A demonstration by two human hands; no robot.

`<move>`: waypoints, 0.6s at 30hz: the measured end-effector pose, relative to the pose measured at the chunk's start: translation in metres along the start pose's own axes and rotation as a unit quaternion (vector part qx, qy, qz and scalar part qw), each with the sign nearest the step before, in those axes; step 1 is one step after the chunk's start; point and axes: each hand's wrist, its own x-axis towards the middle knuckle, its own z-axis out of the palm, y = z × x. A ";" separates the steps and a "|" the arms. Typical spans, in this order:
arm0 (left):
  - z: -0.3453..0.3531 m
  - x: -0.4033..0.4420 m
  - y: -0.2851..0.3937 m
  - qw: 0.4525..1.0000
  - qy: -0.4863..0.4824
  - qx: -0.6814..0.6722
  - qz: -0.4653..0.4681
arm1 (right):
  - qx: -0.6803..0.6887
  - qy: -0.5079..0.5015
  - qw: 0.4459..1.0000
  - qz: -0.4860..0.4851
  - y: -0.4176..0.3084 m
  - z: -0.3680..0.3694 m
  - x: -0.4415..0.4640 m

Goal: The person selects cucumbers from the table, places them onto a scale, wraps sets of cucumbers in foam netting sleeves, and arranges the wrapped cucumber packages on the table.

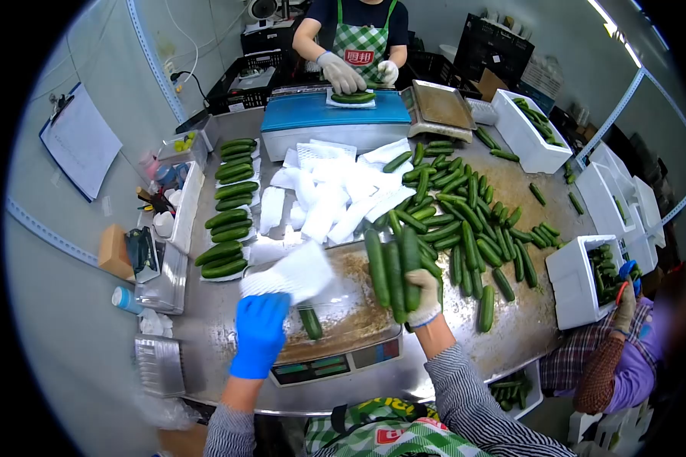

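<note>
My left hand [260, 335], in a blue glove, is closed on the edge of a white foam sheet [293, 274], which is smeared by motion. Several cucumbers [392, 274] are bunched upright in my right hand [425, 297], which wears a pale glove. Between my hands, one cucumber [310, 323] lies on the metal scale [351, 324]. Beyond them is a loose pile of white foam sheets [328, 186]. A big heap of cucumbers [465, 213] spreads to the right. On the left, pairs of cucumbers [228, 221] rest on white sheets in a column.
Across the table a co-worker's gloved hand [341, 74] touches cucumbers on a blue-topped box [335, 114]. Another person's hand [625, 305] is beside a white foam box [579, 282] at right. A second scale [438, 107] stands at the back, clear trays [160, 365] at left.
</note>
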 end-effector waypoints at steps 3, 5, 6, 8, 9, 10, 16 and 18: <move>0.059 0.033 0.041 0.999 -0.005 -0.037 0.023 | 0.115 -0.108 0.986 -0.051 -0.016 -0.014 -0.005; 0.093 0.027 0.051 0.996 -0.073 -0.055 0.020 | 0.179 -0.161 0.970 -0.041 -0.029 -0.017 -0.004; 0.106 0.018 0.054 0.992 -0.117 -0.050 0.023 | 0.166 -0.158 0.973 -0.033 -0.037 -0.016 -0.003; 0.123 -0.011 0.057 0.980 -0.191 -0.053 0.018 | 0.103 -0.147 0.983 -0.023 -0.050 -0.006 -0.003; 0.119 -0.016 0.059 0.983 -0.177 -0.054 0.014 | 0.054 -0.139 0.989 -0.019 -0.054 0.005 -0.003; 0.112 -0.019 0.059 0.985 -0.163 -0.051 0.011 | 0.005 -0.135 0.991 -0.016 -0.053 0.010 -0.002; 0.112 -0.038 0.058 0.978 -0.167 -0.092 -0.084 | -0.843 -0.223 0.483 -0.083 0.007 0.062 0.028; 0.107 -0.045 0.054 0.984 -0.171 -0.035 -0.032 | -0.886 -0.232 0.361 -0.175 0.032 0.038 0.028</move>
